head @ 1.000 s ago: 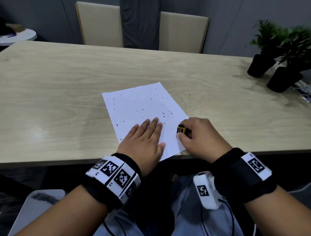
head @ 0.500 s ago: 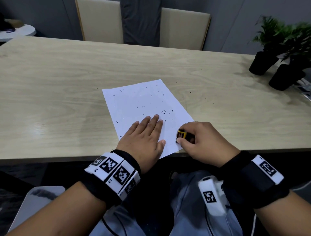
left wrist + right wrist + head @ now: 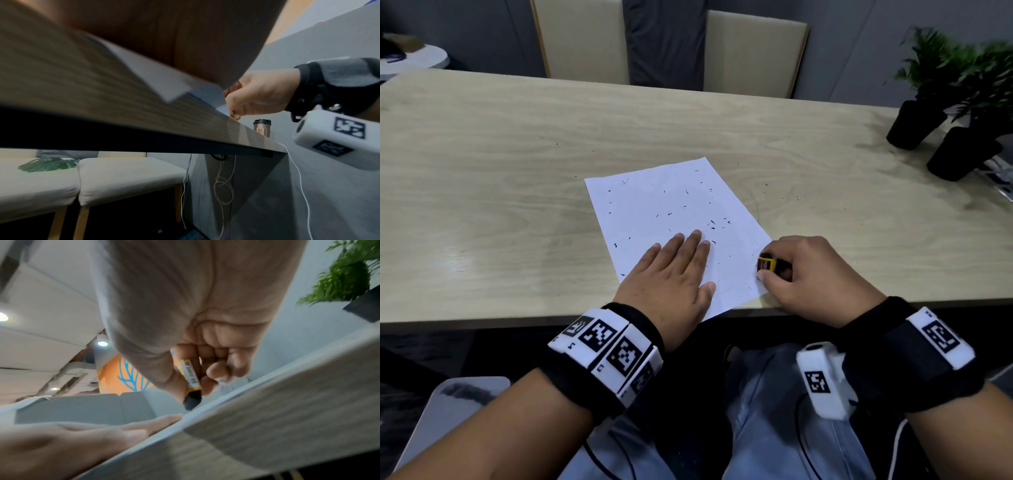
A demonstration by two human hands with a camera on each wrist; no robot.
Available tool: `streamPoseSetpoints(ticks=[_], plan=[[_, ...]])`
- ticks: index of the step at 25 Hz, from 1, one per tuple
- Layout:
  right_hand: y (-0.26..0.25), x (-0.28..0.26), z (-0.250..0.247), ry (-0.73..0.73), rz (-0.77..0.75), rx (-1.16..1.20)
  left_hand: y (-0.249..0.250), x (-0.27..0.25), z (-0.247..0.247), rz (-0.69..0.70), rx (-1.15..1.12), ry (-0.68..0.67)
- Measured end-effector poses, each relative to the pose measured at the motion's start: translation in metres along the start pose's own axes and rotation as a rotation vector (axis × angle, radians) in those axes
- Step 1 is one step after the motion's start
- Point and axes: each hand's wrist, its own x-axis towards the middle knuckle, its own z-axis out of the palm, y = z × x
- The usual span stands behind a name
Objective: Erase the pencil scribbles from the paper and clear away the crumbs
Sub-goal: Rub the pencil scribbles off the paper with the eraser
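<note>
A white sheet of paper lies tilted on the wooden table, its near corner hanging over the front edge. Small dark eraser crumbs are scattered over it. My left hand lies flat on the sheet's near part, fingers straight. My right hand pinches a black eraser in a yellow sleeve at the paper's right edge. In the right wrist view the eraser points its black tip down at the paper, held between thumb and fingers. No pencil scribbles can be made out.
A few crumbs lie on the bare table right of the sheet. Two potted plants stand at the far right. Two beige chairs sit behind the table. A metal tumbler stands on the table's right end.
My right hand has shifted slightly to the right with the eraser, from over the paper's lower right to its right edge. The left hand stays flat on the sheet.
</note>
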Motion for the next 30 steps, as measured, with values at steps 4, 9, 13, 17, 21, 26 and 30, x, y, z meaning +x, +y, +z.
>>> streamPoseSetpoints(ticks=[4, 9, 13, 17, 21, 26, 30], plan=[[-0.019, -0.008, 0.011, -0.110, -0.112, 0.055, -0.001, 0.000, 0.002, 0.002, 0.009, 0.001], [0.021, 0.006, -0.015, 0.112, 0.203, 0.154, -0.008, 0.003, 0.002, 0.034, -0.020, -0.012], [0.028, 0.005, -0.017, 0.118, 0.254, 0.281, 0.004, 0.006, -0.002, 0.041, -0.033, 0.023], [0.014, 0.005, -0.005, 0.064, 0.155, 0.246, 0.017, 0.011, 0.007, 0.030, -0.044, 0.029], [0.009, 0.011, 0.007, -0.003, -0.012, 0.095, 0.016, 0.012, 0.007, 0.029, -0.012, 0.018], [0.005, 0.027, -0.002, -0.068, -0.013, 0.085, 0.018, 0.012, 0.006, 0.025, 0.004, 0.018], [0.004, 0.036, -0.004, -0.107, -0.011, 0.030, 0.017, 0.012, 0.005, 0.016, 0.011, 0.015]])
